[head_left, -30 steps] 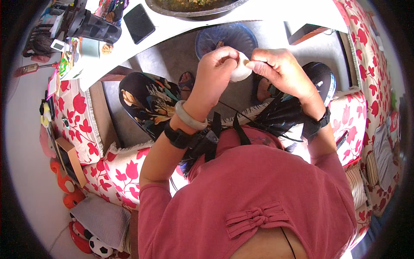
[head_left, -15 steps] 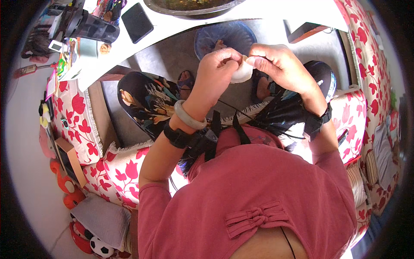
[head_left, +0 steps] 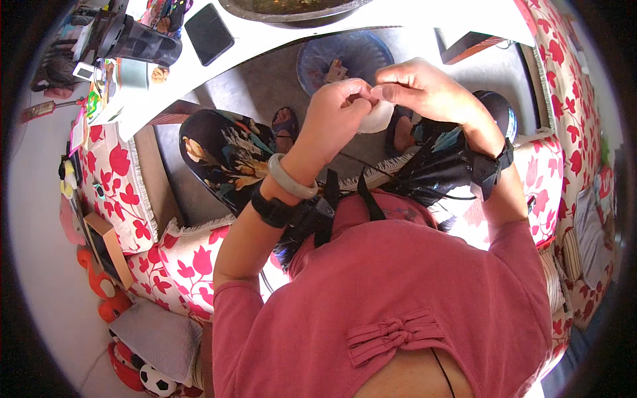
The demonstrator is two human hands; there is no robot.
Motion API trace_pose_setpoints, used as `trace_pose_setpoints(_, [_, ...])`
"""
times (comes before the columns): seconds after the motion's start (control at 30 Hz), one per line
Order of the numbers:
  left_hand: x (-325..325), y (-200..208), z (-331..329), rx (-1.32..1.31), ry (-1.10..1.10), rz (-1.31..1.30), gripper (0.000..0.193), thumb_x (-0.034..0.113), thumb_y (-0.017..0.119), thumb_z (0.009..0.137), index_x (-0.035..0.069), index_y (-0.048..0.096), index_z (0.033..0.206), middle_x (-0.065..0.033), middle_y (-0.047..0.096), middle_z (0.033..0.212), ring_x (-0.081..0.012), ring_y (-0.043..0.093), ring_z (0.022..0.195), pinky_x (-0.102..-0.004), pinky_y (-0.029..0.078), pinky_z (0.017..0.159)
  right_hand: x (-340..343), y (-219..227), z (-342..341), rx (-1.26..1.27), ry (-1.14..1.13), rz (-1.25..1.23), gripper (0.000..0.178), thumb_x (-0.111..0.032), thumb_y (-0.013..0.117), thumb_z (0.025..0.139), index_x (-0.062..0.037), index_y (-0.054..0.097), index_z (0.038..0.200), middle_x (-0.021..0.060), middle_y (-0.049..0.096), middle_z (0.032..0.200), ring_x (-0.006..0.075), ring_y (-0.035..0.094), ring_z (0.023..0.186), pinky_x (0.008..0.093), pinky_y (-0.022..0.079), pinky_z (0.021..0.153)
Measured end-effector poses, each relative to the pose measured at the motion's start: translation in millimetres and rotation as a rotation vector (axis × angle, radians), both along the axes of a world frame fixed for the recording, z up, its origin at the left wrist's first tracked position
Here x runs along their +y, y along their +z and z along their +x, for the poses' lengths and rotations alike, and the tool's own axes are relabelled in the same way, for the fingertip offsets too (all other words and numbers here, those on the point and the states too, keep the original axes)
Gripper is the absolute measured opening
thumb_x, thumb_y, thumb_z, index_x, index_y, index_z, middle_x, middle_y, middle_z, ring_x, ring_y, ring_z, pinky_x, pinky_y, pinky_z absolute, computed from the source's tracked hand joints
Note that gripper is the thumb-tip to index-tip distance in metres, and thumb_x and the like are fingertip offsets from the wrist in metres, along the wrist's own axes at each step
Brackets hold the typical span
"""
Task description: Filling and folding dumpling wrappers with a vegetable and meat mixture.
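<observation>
Between my hands, over the floor beyond my knees, is a pale white piece (head_left: 377,118), rounded and smooth. Its exact kind cannot be made out. My left hand (head_left: 337,109) has its fingers curled in and pinches the piece at its upper left. Thumb and fingers of my right hand (head_left: 421,89) come together at its upper edge, right beside the left fingertips, partly hiding it. Past my hands a blue basin (head_left: 375,56) stands on the floor, with light brownish scraps (head_left: 336,70) in it.
A white table (head_left: 265,50) curves across the far side, bearing a dark round pan (head_left: 292,18) with liquid in it, a black tablet-like slab (head_left: 210,34) and a dark jug (head_left: 142,43). Red-flowered sofa covers (head_left: 189,265) lie around me. My sandalled feet (head_left: 284,126) rest below.
The white piece has shifted slightly down and hangs lower below my fingertips. My right hand has moved a little up and left, its fingers straighter. My left hand has dipped slightly.
</observation>
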State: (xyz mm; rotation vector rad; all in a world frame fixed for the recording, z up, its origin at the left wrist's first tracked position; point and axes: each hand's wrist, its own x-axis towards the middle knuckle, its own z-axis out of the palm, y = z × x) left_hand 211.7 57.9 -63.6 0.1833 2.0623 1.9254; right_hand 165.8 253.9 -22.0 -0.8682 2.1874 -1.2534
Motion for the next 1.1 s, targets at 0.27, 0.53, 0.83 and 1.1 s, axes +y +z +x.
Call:
trace_pose_setpoints(0.27, [1.9, 4.0, 3.1, -0.086, -0.009, 0.073, 0.012, 0.01, 0.056, 0.085, 0.003, 0.064, 0.091, 0.0017, 0.059, 0.08, -0.0059, 0.052, 0.073, -0.022, 0.041, 0.06, 4.8, -10.7, 0.4, -0.169, -0.038, -0.131, 0.031, -0.021, 0.056, 0.096, -0.0025, 0.046, 0.073, -0.0073, 0.036, 0.065, 0.0038, 0.035, 0.063, 0.0236, 0.033, 0.054])
trace_pose_setpoints(0.53, [4.8, 1.1, 3.1, -0.09, 0.018, 0.123, 0.011, 0.007, 0.054, 0.084, 0.003, 0.063, 0.089, 0.0012, 0.058, 0.081, -0.0079, 0.052, 0.076, -0.0233, 0.042, 0.065, 2.8, -12.4, 6.7, -0.012, -0.059, -0.123, 0.029, -0.023, 0.055, 0.096, -0.0025, 0.051, 0.076, -0.0049, 0.038, 0.066, 0.0051, 0.037, 0.064, 0.024, 0.034, 0.057])
trace_pose_setpoints(0.83, [10.6, -3.2, 4.7, -0.188, 0.047, 0.304, 0.019, 0.004, 0.05, 0.085, 0.0, 0.06, 0.101, -0.0033, 0.062, 0.09, -0.01, 0.058, 0.081, -0.0249, 0.049, 0.068, 5.1, -4.5, 17.7, -0.062, -0.109, -0.091, 0.024, -0.018, 0.056, 0.095, -0.0031, 0.051, 0.076, -0.0042, 0.039, 0.063, 0.0044, 0.039, 0.066, 0.0256, 0.038, 0.06])
trace_pose_setpoints(1.1, [10.4, 1.4, 5.3, -0.207, 0.006, 0.41, 0.026, 0.002, 0.047, 0.084, 0.0, 0.059, 0.108, -0.0065, 0.064, 0.099, -0.0152, 0.062, 0.091, -0.0281, 0.049, 0.082, 13.4, -8.4, 21.4, -0.08, -0.151, -0.057, 0.024, -0.018, 0.056, 0.094, -0.0021, 0.051, 0.077, 0.0005, 0.036, 0.065, 0.0055, 0.038, 0.066, 0.0276, 0.039, 0.06])
